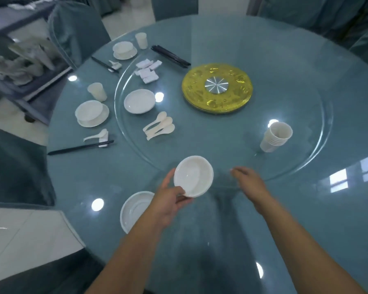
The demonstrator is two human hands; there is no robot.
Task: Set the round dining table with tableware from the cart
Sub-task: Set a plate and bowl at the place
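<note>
Step in hand looked like the 3rd place setting, bowl-onto-plate stage. Left hand point(168, 200) was clamped on a white bowl point(193, 176), thumb over the near rim, fingers curled under, bowl tilted w/ its mouth toward the camera and held above the round table point(306, 209), up and right of a bare white plate point(134, 211) that sat at the near-left edge, partly hidden by the left forearm. Right hand point(250, 183) held nothing, fingers loosely extended, hovering near the rim of the glass lazy susan point(295, 115); couldn't tell whether it touched the glass. Two settings were already laid on the left: a nearer bowl on a plate point(91, 113) w/ a cup point(97, 91), spoon on rest point(98, 135) and black chopsticks point(79, 147); a farther bowl on a plate point(124, 49) w/ a cup point(141, 40) and chopsticks point(104, 64). Stock on the lazy susan: stacked plates point(139, 101), a bunch of spoons point(159, 128), white rests point(148, 71), a chopstick bundle point(170, 56), a cup stack point(276, 136). Cart point(19, 66) stood off the table's left side, more white ware on it. Next move, imo: bring the bowl back left and down, level it, centre it on the bare plate before letting go. Risk: tilted bowl landing off-centre, skating on glazed plate. After that the setting would need a cup, spoon, rest and chopsticks.
</note>
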